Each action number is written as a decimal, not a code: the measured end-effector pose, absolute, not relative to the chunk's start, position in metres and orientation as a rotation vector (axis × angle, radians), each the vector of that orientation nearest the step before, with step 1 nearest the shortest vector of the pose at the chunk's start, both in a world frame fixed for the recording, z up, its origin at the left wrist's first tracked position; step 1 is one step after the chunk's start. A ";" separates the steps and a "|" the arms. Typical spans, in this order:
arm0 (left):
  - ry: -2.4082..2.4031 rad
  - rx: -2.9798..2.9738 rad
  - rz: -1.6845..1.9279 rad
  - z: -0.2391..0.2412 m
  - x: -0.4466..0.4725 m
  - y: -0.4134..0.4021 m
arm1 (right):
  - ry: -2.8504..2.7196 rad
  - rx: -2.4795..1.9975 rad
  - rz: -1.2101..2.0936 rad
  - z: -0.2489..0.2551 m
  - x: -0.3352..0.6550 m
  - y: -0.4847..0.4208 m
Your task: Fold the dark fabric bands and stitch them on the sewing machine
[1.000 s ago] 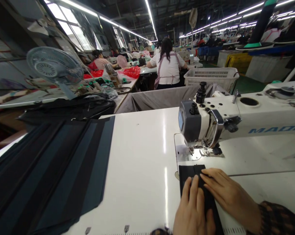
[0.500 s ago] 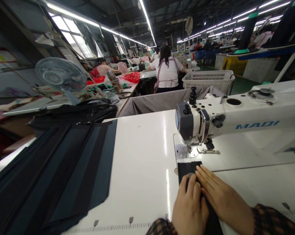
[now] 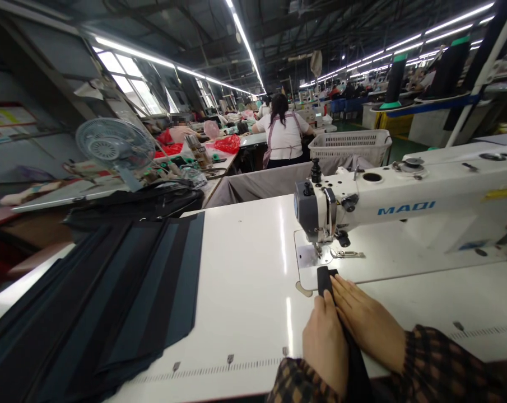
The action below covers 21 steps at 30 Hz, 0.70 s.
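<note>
A narrow strip of black fabric (image 3: 324,280) runs from the sewing machine's needle area back toward me, its far end just short of the presser foot (image 3: 319,252). My left hand (image 3: 325,341) is closed on the strip's left side, fingertips pinching a folded layer. Along the right edge lies my right hand (image 3: 366,313), its fingers stretched out flat against the fabric and its thumb hidden. The white sewing machine (image 3: 404,210) stands beyond both hands.
Dark blue and black fabric panels (image 3: 152,296) are piled at the left of the white table (image 3: 245,268). Behind are a fan (image 3: 110,146), a black bag-like heap (image 3: 139,201), a white plastic basket (image 3: 349,144) and a seated co-worker (image 3: 284,131). Thread cones (image 3: 396,81) stand right.
The fabric's far end looks narrower, with its left part folded over toward the right. My left fingers have straightened somewhat and pinch the fold. The whole view has shifted slightly.
</note>
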<state>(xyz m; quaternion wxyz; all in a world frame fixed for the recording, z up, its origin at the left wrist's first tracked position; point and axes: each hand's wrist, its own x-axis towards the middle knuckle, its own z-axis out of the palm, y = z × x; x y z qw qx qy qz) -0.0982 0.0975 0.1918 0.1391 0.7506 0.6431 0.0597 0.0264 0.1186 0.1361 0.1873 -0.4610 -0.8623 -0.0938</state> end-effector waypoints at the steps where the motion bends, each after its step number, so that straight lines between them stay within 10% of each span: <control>1: 1.882 2.180 0.111 0.190 -0.093 0.099 | -2.434 -1.309 -0.260 0.136 0.026 0.119; 21: 1.804 2.204 0.207 0.180 -0.094 0.116 | -2.310 -1.393 -0.180 0.124 0.027 0.114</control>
